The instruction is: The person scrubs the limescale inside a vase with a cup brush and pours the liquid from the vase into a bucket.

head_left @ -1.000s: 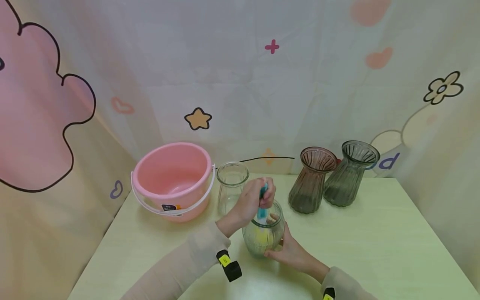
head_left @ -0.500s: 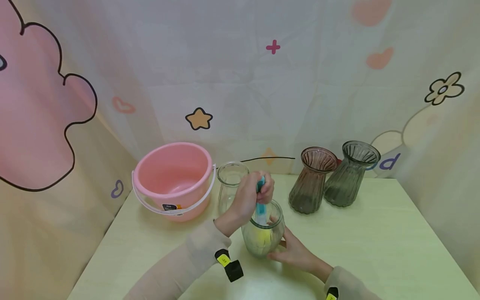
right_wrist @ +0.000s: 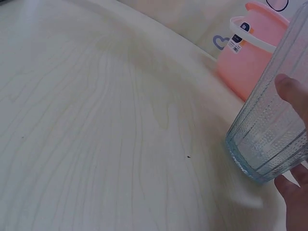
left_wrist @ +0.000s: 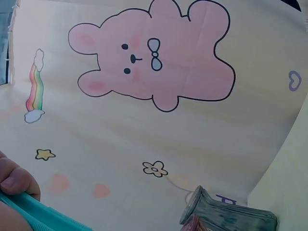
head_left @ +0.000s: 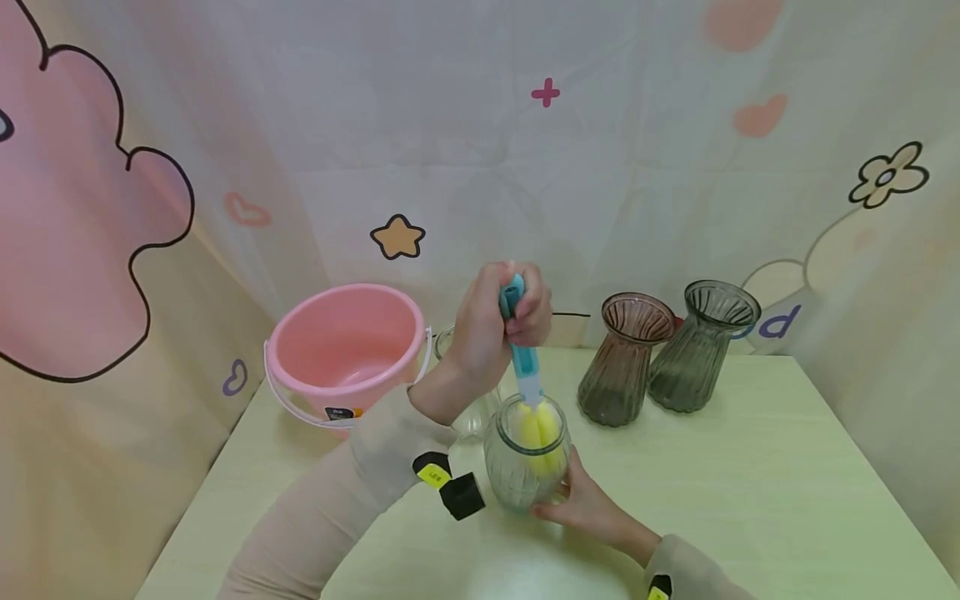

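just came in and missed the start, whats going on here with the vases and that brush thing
A person is working a sponge brush in a clear glass vase on the table. The left hand grips the teal handle, with the yellow sponge head at the vase's mouth. The right hand holds the vase steady. A pink bucket and two tinted vases stand behind.

Left hand is raised with fingers curled tight; right hand sits low, fingers cupped.
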Available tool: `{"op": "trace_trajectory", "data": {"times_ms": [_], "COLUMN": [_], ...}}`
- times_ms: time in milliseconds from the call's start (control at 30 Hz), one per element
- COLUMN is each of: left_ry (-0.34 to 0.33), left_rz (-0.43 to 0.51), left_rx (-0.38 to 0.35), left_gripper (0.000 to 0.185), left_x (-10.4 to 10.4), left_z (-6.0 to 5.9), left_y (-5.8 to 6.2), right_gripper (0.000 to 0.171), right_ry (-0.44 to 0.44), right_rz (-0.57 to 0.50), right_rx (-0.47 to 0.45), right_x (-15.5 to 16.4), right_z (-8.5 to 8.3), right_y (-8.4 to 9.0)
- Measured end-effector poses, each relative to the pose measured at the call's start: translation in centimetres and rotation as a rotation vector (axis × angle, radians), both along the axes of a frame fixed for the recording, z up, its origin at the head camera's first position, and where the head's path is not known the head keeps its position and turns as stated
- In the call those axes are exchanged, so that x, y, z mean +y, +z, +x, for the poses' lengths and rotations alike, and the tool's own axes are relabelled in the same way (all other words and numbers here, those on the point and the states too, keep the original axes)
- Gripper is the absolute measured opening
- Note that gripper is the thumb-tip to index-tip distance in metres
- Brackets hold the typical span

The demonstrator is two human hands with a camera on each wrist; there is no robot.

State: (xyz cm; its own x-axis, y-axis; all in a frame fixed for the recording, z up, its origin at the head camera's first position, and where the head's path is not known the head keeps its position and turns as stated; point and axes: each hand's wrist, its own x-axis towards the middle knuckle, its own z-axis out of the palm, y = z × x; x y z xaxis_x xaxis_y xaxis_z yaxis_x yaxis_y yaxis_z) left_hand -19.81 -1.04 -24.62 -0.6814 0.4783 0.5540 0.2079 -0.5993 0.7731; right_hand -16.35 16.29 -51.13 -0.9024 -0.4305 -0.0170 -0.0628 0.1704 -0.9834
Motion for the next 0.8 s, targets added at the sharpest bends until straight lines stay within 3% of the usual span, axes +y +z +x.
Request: {"op": "trace_trajectory", "data": {"times_ms": [200,300,500,633,800], "left_ry": [-0.004,0.012,0.032,0.074,0.152], "left_rz": [0.014,-0.016,-0.016,-0.098,-0.232], "left_rx": [-0.062,-0.062,-0.058,-0.091,-0.06], "left_gripper": [0.035,0.034,0.035,0.035,0.035], "left_x": [0.4,0.6,0.8,1.1,1.1], "left_z": [-0.3,-0.3,-0.5,-0.5,-0.6], "left_y": [-2.4,-3.7,-5.2,-7.2,-9.9], "right_gripper": [0.108,0.108,0.102,0.096,0.098], "right_ry": [-0.037,-0.068,-0.115,-0.12,-0.057], "right_rz": [-0.04,-0.018,0.017,0.021,0.1], "right_rx": [-0.025,-0.038,-0.031,-0.015,0.027], "right_x": [-0.2,-0.5,-0.7,-0.7,-0.7], "right_z": [0.0,0.1,0.3,0.3,0.3], "right_y": [0.1,0.2,0.1,0.0,0.0]}}
